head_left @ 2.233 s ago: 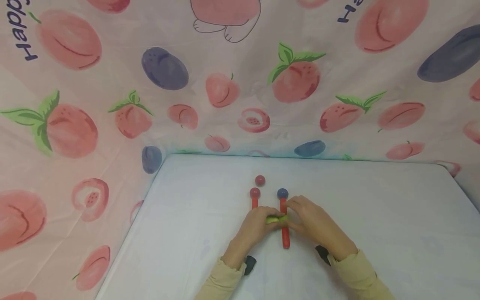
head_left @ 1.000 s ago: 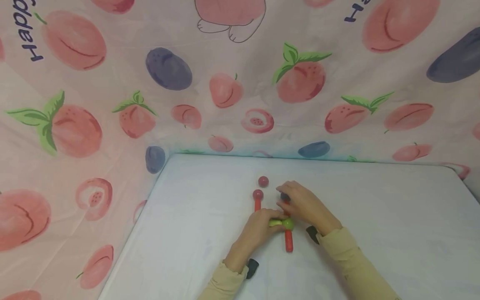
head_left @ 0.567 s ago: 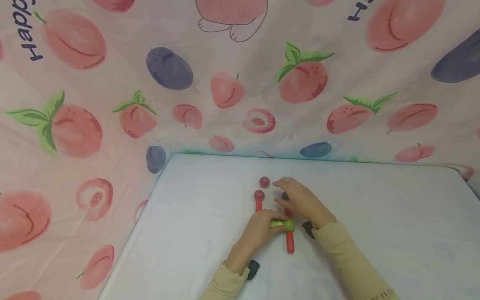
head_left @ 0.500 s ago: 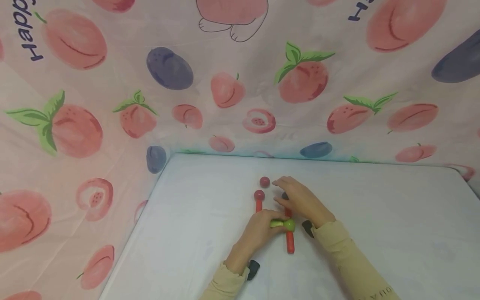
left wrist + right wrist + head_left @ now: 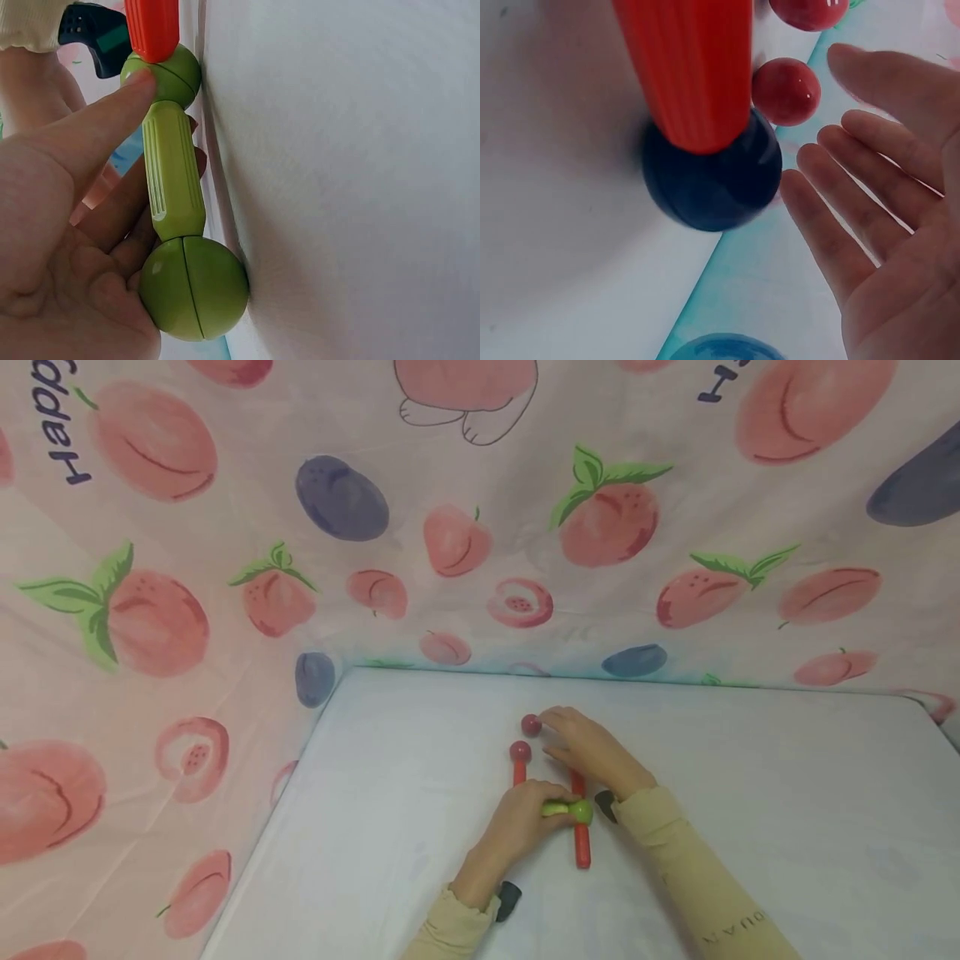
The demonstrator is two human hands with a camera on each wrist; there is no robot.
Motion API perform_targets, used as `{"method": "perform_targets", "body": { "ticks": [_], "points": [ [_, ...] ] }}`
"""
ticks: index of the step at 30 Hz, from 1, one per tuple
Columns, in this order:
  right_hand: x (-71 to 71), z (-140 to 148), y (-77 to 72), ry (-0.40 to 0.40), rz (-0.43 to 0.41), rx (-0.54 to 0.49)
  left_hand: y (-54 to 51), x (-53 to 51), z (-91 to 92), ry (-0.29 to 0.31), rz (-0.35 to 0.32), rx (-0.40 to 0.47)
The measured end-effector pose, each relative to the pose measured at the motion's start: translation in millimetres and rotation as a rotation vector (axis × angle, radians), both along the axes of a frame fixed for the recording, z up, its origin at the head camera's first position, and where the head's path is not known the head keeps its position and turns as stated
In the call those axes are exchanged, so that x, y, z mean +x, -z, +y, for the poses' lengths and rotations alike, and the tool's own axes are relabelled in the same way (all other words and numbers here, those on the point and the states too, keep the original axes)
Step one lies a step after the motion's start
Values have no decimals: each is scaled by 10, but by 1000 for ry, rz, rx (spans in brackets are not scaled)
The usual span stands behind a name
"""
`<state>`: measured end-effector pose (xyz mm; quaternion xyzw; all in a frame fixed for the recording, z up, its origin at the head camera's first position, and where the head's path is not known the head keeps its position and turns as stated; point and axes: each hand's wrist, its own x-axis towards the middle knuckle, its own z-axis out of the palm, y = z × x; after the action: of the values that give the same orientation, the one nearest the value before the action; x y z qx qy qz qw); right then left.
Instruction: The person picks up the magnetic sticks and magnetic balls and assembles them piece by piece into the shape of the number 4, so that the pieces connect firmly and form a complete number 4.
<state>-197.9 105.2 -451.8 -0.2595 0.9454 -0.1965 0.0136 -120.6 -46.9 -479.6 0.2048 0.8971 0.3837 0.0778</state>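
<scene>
My left hand (image 5: 521, 818) pinches a green magnetic rod (image 5: 172, 169) at its green ball (image 5: 161, 75), thumb on the ball and fingers behind. A second green ball (image 5: 193, 289) is at the rod's other end, near the palm. Red rods (image 5: 582, 847) (image 5: 578, 783) extend from both sides of the first green ball. A dark blue ball (image 5: 709, 180) tips the far rod; my right hand hides it in the head view. The right hand (image 5: 592, 752), fingers spread, reaches over to a loose red ball (image 5: 531, 725); contact is unclear.
Left of the right hand, another red ball (image 5: 520, 751) caps a red rod (image 5: 519, 771) partly covered by my left hand. All lie on a white table (image 5: 360, 827). A fruit-print cloth (image 5: 450, 468) rises behind and at the left.
My right hand has left the green ball and moved forward and left, past the blue ball, to the loose red ball. The left hand keeps its grip on the green rod.
</scene>
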Motion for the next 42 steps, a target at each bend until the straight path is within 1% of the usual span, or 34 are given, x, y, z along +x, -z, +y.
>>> {"method": "perform_targets", "body": {
  "ticks": [5, 11, 17, 22, 32, 39, 42],
  "points": [
    [-38, -44, 34, -28, 30, 20, 10, 7, 0, -4, 7, -8],
    [-115, -73, 58, -66, 62, -2, 5, 5, -2, -3, 7, -6],
    [-183, -98, 65, -92, 40, -15, 23, 0, -3, -5, 8, -6],
    [-211, -120, 70, -96, 22, -26, 32, -3, 4, -13, 1, -4],
    [-222, -129, 56, -84, 8, -46, 27, -11, 3, -12, 13, -11],
    [-254, -133, 81, -95, 6, -42, 25, -3, 8, -6, 22, -21],
    [-256, -127, 85, -74, -22, -56, 15, -3, 6, -7, 22, -22]
  ]
}}
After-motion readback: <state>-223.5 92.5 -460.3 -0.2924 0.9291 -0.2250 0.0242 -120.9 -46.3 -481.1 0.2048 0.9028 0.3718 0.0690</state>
